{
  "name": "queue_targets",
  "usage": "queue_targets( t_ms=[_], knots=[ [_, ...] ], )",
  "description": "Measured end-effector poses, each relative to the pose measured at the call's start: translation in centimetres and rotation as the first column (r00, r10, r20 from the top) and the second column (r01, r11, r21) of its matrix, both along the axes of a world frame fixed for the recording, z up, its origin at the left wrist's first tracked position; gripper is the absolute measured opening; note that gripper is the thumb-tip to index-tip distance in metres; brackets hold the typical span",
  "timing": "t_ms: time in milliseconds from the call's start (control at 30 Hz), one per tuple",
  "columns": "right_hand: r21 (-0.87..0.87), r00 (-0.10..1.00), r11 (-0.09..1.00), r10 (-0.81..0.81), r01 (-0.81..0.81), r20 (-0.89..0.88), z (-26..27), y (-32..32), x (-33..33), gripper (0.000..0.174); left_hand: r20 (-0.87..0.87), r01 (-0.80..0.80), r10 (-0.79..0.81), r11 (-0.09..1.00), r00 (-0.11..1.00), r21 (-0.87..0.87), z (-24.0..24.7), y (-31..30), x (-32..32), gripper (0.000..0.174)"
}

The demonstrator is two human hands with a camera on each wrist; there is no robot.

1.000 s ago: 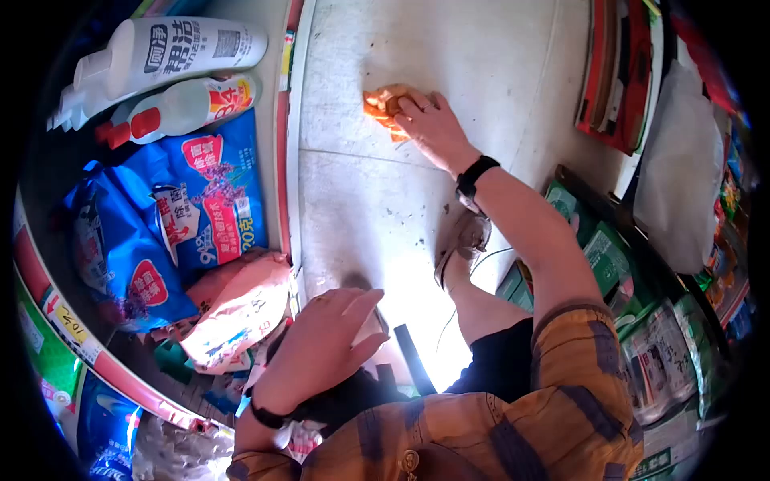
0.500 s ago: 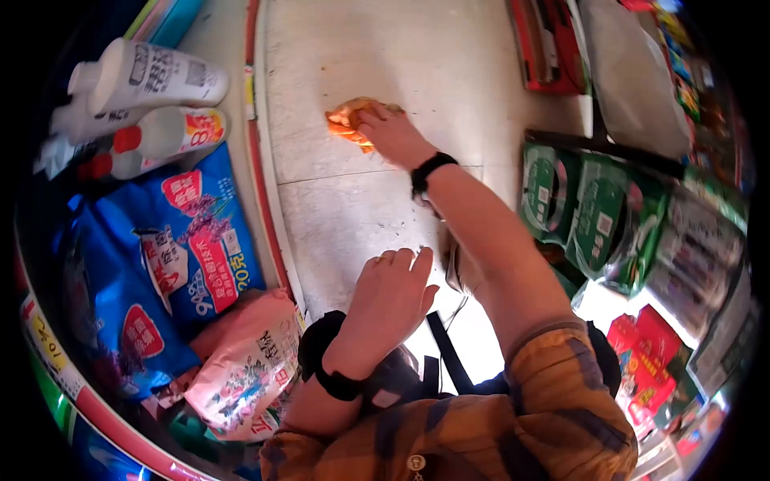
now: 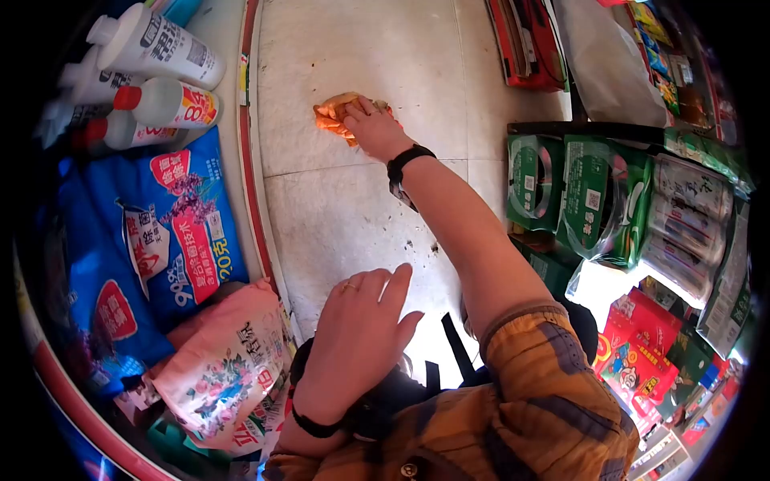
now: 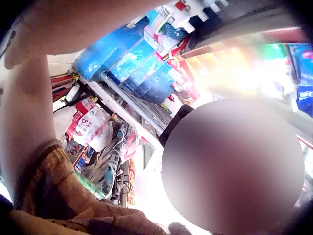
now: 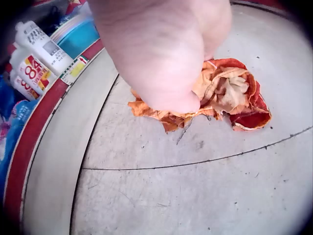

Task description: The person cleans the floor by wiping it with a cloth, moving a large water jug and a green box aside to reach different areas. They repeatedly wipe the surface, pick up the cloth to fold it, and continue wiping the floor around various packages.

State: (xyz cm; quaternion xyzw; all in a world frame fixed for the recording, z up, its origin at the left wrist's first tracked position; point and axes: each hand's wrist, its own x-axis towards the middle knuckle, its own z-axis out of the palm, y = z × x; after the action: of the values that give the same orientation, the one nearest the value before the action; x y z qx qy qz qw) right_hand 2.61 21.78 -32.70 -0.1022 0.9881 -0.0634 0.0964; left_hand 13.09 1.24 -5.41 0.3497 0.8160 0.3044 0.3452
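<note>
Orange cloth (image 3: 327, 120), one, crumpled, lying on the pale tiled floor (image 3: 345, 216), far centre. Right hand (image 3: 378, 132): fingers bent over the cloth, gripping it against the floor. Left hand (image 3: 357, 341): nearer, raised, fingers extended, holding nothing. Left shelf, far to near: white bottles, red-capped "84" bottles (image 3: 186, 103), blue lavender-printed bag (image 3: 188, 220), pink floral bag (image 3: 228, 365). Right side: green packs (image 3: 584, 192); nearer, red packages (image 3: 639, 333).
</note>
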Motion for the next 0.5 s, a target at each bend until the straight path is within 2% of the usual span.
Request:
queue_targets(
  t_ms=[67,167,233,300,367,433,467,500],
  knots=[
    [-0.006,1.000,1.000,0.003,-0.003,0.006,0.1,-0.1,0.7,0.029,0.001,-0.027,0.027,1.000,1.000,-0.003,0.1,-1.0,0.7,0.049],
    [-0.101,0.996,0.991,0.091,-0.091,0.003,-0.9,-0.5,4.1,0.031,0.026,-0.074,0.075,0.997,0.997,-0.022,0.7,-3.1,1.3,0.050],
    [0.039,0.941,0.956,0.295,-0.292,-0.165,-2.8,-1.1,8.8,0.030,0.034,-0.138,0.138,0.990,0.990,-0.009,1.3,-4.4,2.1,0.050],
    [-0.066,0.913,0.927,0.347,-0.368,-0.212,-3.1,-2.1,14.8,0.028,0.045,-0.168,0.170,0.985,0.984,-0.035,2.0,-5.0,3.4,0.052],
    [-0.275,0.921,0.879,0.361,-0.389,-0.148,-2.5,-3.1,20.3,0.025,-0.018,-0.224,0.224,0.967,0.974,-0.119,3.2,-4.8,4.6,0.051],
    [-0.343,0.814,0.793,0.568,-0.503,0.122,0.4,-3.2,23.3,0.020,-0.048,-0.167,0.161,0.976,0.986,-0.142,4.6,-4.6,5.6,0.051],
    [-0.337,0.819,0.799,0.561,-0.498,0.120,1.3,-2.6,23.2,0.020,-0.069,-0.109,0.098,0.979,0.993,-0.172,4.9,-4.5,5.8,0.051],
    [-0.428,0.861,0.820,0.483,-0.380,0.160,2.7,-2.2,22.8,0.018,-0.072,-0.100,0.088,0.981,0.993,-0.169,4.9,-4.5,5.9,0.051]
  ],
)
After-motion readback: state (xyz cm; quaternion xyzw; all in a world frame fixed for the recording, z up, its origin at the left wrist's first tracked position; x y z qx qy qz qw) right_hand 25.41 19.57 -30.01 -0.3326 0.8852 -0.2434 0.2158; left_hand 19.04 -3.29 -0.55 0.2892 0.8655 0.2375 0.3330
